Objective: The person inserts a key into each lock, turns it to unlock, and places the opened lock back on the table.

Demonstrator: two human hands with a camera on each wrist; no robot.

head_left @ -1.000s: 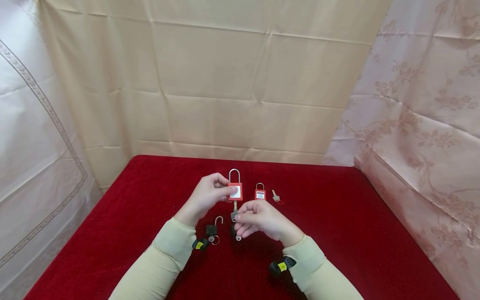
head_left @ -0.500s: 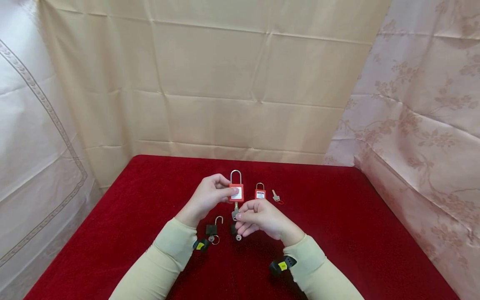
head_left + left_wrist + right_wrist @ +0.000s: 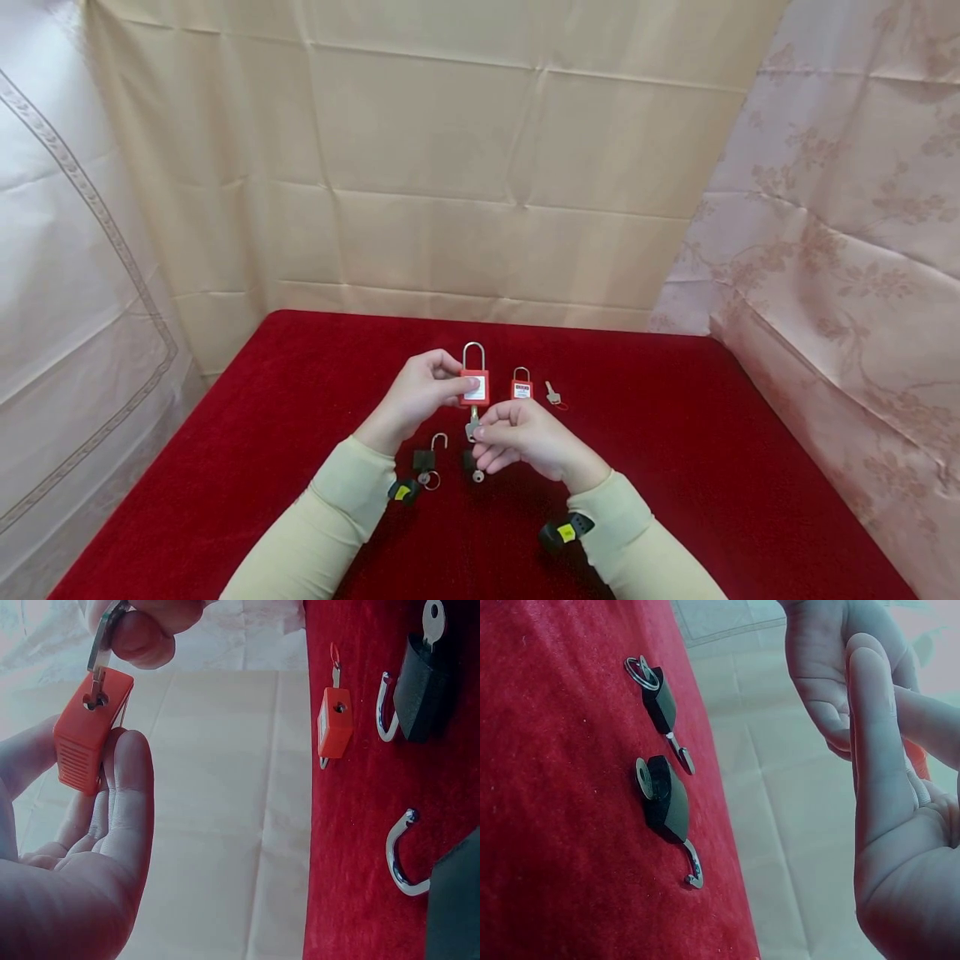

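My left hand pinches a red padlock between thumb and fingers, its steel shackle upward and closed. Below it, my right hand pinches a key by its bow. In the left wrist view the key's tip sits at the keyhole in the base of the red padlock; how deep cannot be told. From the right wrist, my right hand mostly hides the red padlock, and the key is out of sight.
On the red-clothed table lie a second red padlock and a loose key with a red ring. Nearer me are two black padlocks with raised shackles and keys in them, one partly behind my right hand.
The red padlock in my left hand has come slightly down and right toward my right hand. Less of the key's blade shows below it. My right hand has barely moved.
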